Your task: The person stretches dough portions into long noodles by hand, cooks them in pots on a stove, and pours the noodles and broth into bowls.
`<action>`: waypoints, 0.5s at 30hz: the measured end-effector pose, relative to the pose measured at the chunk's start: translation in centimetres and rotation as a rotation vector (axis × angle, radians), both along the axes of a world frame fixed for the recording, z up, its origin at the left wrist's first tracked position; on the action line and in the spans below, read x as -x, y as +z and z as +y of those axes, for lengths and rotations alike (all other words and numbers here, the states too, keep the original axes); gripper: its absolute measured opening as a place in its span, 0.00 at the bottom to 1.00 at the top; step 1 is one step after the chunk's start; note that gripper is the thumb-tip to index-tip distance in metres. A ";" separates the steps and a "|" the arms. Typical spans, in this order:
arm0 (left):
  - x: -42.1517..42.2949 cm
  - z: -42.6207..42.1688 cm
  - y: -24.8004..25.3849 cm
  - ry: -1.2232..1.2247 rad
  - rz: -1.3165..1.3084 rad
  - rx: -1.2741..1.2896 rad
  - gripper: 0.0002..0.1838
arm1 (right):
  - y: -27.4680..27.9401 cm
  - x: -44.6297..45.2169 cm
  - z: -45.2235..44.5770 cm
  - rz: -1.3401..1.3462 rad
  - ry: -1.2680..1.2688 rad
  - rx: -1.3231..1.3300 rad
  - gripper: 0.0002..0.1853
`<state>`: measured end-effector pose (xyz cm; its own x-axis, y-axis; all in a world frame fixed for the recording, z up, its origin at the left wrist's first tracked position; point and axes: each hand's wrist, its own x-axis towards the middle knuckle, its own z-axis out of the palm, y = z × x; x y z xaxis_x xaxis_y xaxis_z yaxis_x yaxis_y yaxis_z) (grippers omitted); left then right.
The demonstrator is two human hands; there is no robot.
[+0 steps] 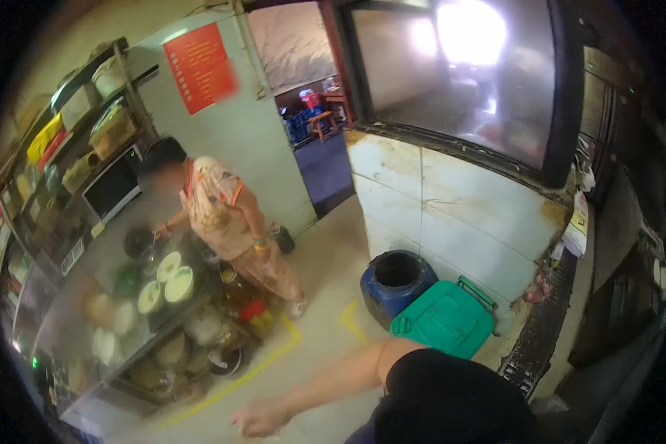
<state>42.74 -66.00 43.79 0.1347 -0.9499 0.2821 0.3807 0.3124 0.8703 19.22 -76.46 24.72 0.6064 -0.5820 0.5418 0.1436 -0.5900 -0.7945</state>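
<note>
My right hand is low in the view, reaching leftward over the floor from a black short sleeve. Its fingers look curled but are smeared, and I cannot make out whether anything is in them. Nothing visibly touches it. Nearest to it is the counter, a little way off to the left. My left hand does not show.
Another person stands at the counter, by several round pale-filled containers. A blue barrel and green lidded bin stand by the tiled wall. Yellow tape marks the floor. A doorway opens behind.
</note>
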 end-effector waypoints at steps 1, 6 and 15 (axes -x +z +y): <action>1.4 -1.5 -0.1 -0.066 0.015 -0.008 0.35 | -1.4 -1.9 0.0 -0.028 -0.028 0.179 0.11; 6.2 -2.8 0.3 -0.179 -0.102 -0.035 0.36 | -2.9 -2.6 0.3 0.359 0.086 0.143 0.17; 8.7 -2.4 0.3 -0.304 -0.286 -0.050 0.27 | -10.8 2.5 3.9 0.470 0.044 0.095 0.15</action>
